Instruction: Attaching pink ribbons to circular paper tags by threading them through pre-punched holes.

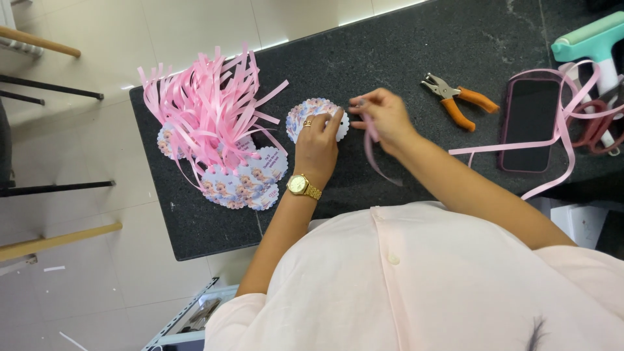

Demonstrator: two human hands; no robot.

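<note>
My left hand [318,140], with a ring and a gold watch, presses down on a round scalloped paper tag [305,112] lying on the dark stone counter [390,52]. My right hand [385,116] pinches a short strip of pink ribbon [372,146] right at the tag's right edge; the strip hangs down from my fingers. To the left lies a heap of similar printed tags [244,182] with many pink ribbons [205,104] tied through them.
Orange-handled punch pliers [458,97] lie right of my hands. A dark phone [530,123] sits further right with a long pink ribbon [559,140] looped over it. A mint-green tool [595,42] stands at the far right. Tiled floor and wooden rails are on the left.
</note>
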